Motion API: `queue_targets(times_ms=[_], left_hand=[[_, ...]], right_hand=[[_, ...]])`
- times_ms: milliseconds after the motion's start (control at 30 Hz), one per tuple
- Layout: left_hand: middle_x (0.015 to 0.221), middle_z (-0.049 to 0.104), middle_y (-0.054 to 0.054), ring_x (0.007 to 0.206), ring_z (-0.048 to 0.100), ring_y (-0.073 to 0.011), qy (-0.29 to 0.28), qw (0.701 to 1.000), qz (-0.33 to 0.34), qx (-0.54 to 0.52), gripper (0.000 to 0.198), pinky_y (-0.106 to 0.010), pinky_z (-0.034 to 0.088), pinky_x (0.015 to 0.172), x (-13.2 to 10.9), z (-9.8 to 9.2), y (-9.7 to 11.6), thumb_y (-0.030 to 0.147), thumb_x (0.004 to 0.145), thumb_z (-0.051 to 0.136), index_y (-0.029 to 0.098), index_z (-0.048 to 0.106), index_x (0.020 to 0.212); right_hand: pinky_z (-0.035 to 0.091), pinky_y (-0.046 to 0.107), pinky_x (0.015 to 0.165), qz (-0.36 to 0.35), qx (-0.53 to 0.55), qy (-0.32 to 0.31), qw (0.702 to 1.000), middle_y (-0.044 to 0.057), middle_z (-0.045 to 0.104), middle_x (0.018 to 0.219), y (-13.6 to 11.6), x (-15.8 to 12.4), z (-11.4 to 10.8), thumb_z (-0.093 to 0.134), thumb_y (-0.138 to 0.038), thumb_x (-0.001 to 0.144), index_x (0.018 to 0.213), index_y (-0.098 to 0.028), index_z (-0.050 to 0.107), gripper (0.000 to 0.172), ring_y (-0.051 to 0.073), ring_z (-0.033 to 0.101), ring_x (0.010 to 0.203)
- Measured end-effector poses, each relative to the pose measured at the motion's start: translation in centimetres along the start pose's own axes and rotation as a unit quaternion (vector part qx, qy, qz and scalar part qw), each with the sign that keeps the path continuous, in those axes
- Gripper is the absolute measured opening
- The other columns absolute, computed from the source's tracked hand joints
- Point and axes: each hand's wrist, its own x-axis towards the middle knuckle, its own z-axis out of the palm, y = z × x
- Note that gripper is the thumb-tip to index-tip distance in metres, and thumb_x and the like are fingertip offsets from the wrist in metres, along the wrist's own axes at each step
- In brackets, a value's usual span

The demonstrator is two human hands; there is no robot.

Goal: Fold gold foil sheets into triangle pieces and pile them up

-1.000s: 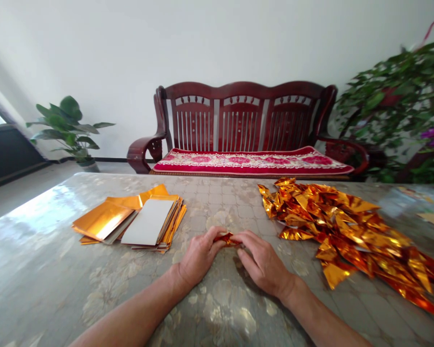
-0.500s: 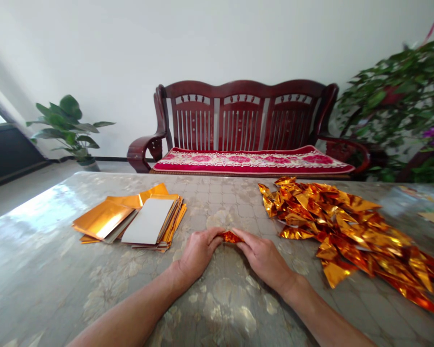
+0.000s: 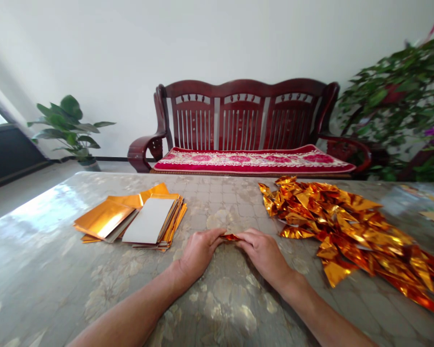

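Note:
A small piece of folded gold foil paper [image 3: 231, 237] is pinched at both ends between my hands, over the middle of the table. My left hand [image 3: 199, 248] grips its left end with thumb and fingers closed. At its right end, my right hand [image 3: 262, 250] holds it the same way, fingers bent. Only a narrow shiny orange strip shows between the fingertips; the rest is hidden. To the left lies a stack of foil paper sheets [image 3: 150, 221], some with the grey-white back up. A heap of folded gold foil pieces [image 3: 332, 217] spreads on the right.
The table [image 3: 108, 299] has a glossy, flower-patterned cover. Beyond its far edge stands a dark red wooden bench [image 3: 240, 120] with a red floral cushion [image 3: 253, 160]. A clear plastic bag [image 3: 412, 198] lies at the far right. Potted plants [image 3: 70, 125] stand at both sides.
The foil piece between my fingers shows less of its surface and looks flatter. My right fingers have curled in more; the left hand is almost unmoved.

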Motion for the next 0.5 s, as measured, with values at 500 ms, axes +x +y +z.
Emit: queue_targets(times_ms=[500], left_hand=[[0.085,0.071,-0.001,0.081,0.065,-0.0148,-0.055,0.992,0.040,0.103,0.027,-0.021,0.041,0.070,-0.03,-0.63,-0.18,0.034,0.101,0.046,0.023,0.069,0.091]], right_hand=[[0.048,0.024,0.071,-0.020,-0.020,0.003,1.000,0.002,0.067,0.085,0.02,-0.47,0.13,0.061,-0.016,0.092,0.101,-0.024,0.075,0.019,0.017,0.066,0.081]])
